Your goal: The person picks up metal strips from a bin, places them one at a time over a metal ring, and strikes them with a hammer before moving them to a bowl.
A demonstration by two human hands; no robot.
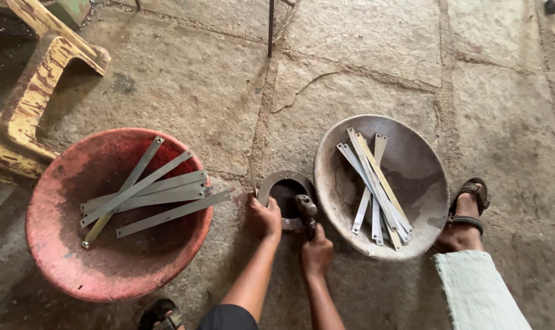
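I see my left hand [264, 217] gripping a thin strip on the metal ring [284, 197] w/ my right hand [317, 252] closed on the hammer [306, 211] just beside it, so a skewed blow could catch my left fingers.

Rust-red and grey pans on a mottled stone floor

The round red metal basin [63, 244] holds dull grey flat metal strips [149, 195]; the round grey metal pan [424, 165] holds paler silver flat strips [375, 189], one yellowish.

Metal ring [285, 183] between two bowls [76, 256]
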